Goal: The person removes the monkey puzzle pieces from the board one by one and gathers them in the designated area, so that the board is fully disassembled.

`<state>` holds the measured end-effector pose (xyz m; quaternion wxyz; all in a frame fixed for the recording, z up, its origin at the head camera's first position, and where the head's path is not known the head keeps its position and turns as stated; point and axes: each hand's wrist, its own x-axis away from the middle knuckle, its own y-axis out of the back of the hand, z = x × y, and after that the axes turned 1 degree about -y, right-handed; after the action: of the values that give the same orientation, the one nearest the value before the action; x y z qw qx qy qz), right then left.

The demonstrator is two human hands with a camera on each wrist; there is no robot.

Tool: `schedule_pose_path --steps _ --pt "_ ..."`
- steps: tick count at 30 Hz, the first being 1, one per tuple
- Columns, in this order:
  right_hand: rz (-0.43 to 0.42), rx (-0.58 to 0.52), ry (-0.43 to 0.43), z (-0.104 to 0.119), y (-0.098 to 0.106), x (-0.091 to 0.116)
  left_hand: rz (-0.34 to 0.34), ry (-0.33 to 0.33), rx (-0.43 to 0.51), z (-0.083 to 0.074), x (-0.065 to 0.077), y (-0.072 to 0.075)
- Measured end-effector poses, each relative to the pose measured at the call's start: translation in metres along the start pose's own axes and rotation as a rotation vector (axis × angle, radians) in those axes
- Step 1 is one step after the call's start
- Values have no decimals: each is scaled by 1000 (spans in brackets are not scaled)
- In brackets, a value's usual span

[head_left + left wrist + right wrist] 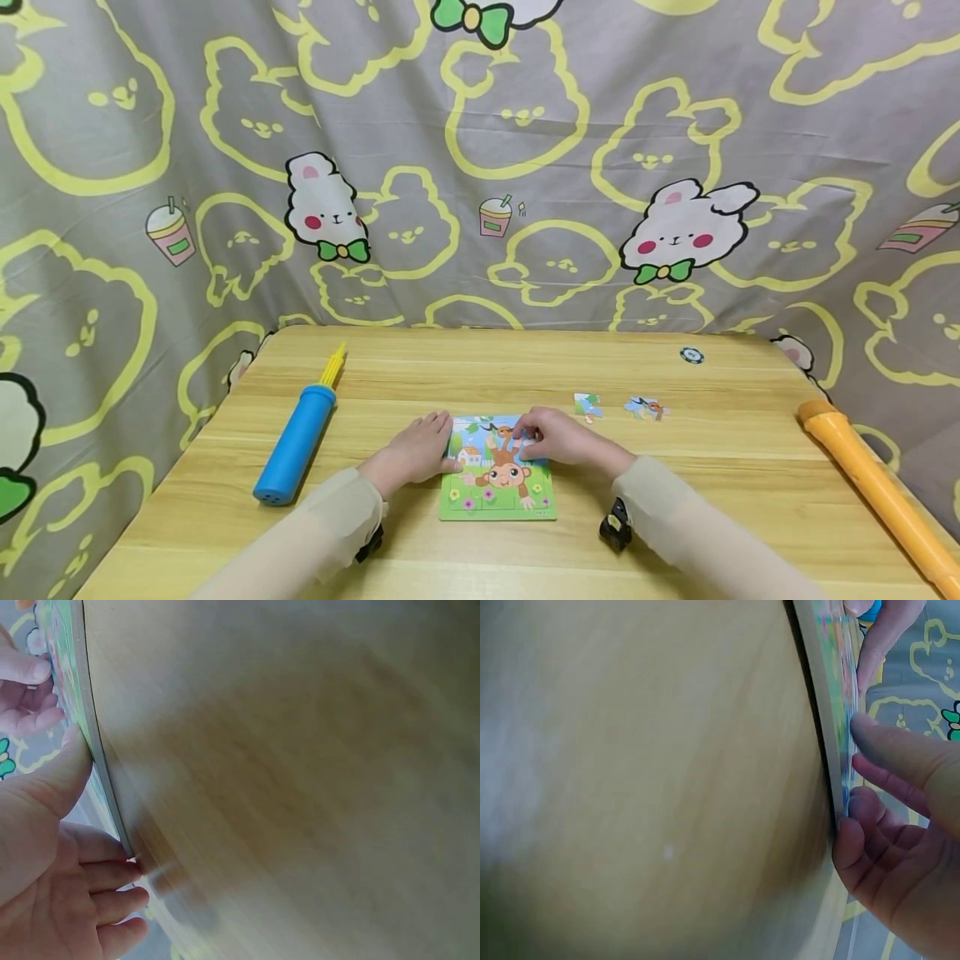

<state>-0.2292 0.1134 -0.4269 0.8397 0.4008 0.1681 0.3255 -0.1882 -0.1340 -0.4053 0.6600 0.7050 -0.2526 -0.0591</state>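
Note:
A square jigsaw puzzle (pixel 495 500) with a cartoon monkey on a green and blue background lies on the wooden table. My left hand (pixel 420 447) rests along its left edge, thumb on the picture and the other fingers by the upper left corner. In the left wrist view the left hand's fingers (pixel 112 907) look relaxed at the board's edge. Over the upper right of the picture, my right hand (pixel 558 437) has bent fingers and holds a puzzle piece against the board, mostly hidden by the hand. In the right wrist view, the thumb (pixel 877 739) and fingertips meet the board's surface.
Two loose puzzle pieces, one blue-green (pixel 588 406) and one with a brown figure (pixel 647 407), lie beyond the right hand. A round chip (pixel 692 356) is near the back edge. A blue pump (pixel 296 446) lies left, an orange tube (pixel 877 492) right. Patterned cloth (pixel 420 167) hangs behind.

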Motion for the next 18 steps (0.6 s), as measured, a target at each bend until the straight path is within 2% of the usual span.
schedule_pose_path --steps 12,18 --pt "-5 19 -38 6 -2 -2 2 -1 1 0 0 1" --pt "-30 -24 -62 6 -4 -1 4 -3 -1 0 0 1"
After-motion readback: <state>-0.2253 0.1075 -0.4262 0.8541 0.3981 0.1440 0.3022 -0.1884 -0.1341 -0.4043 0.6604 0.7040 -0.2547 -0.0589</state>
